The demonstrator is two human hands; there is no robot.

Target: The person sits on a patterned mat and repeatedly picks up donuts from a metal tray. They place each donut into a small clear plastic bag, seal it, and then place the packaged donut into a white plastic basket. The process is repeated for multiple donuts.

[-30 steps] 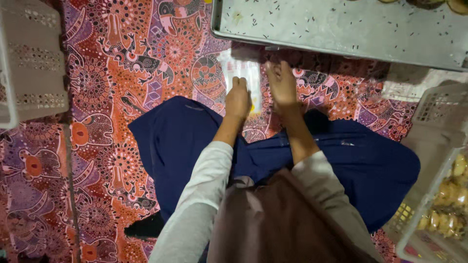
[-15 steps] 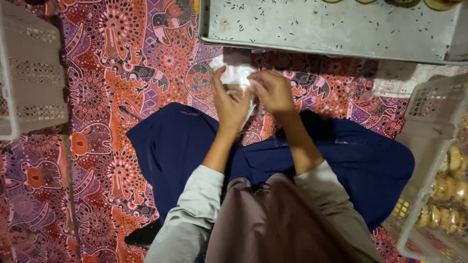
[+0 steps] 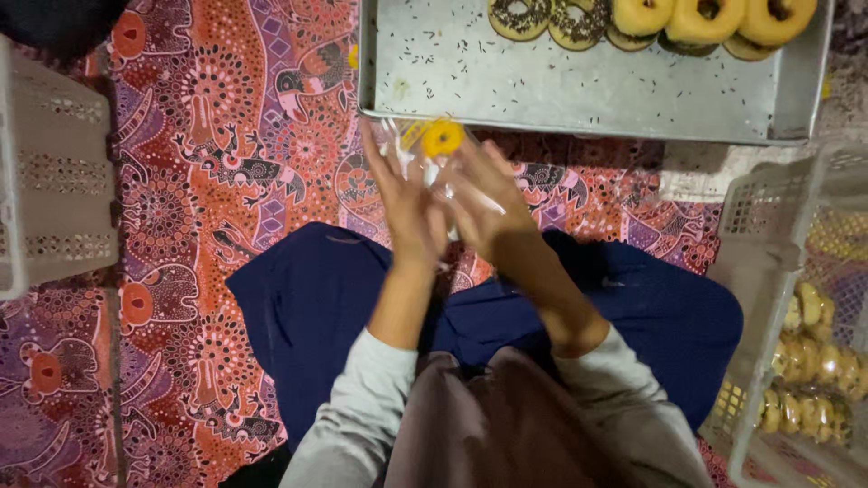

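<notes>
Two hands work a clear plastic bag (image 3: 425,167) in the head view, just below the near edge of the metal tray (image 3: 579,86). The left hand (image 3: 409,212) grips the bag from the left side, fingers extended toward the tray. The right hand (image 3: 493,212) grips the bag from the right side, fingers curled on the film. A small yellow doughnut (image 3: 442,138) sits at the top of the bag, between the fingertips and just beside the tray's near rim; whether it is fully inside the film cannot be told because of blur. On the far part of the tray lies a row of doughnuts (image 3: 651,18), some dark-sprinkled, some plain yellow; loose sprinkles dot the bare tray floor. Right of the tray stands a white plastic basket (image 3: 778,298) holding bagged doughnuts. Well left of the tray stands a second white basket (image 3: 54,172). Below the tray, the patterned red cloth (image 3: 199,163) covers the floor beneath the person's dark-blue-clad legs (image 3: 316,307).
</notes>
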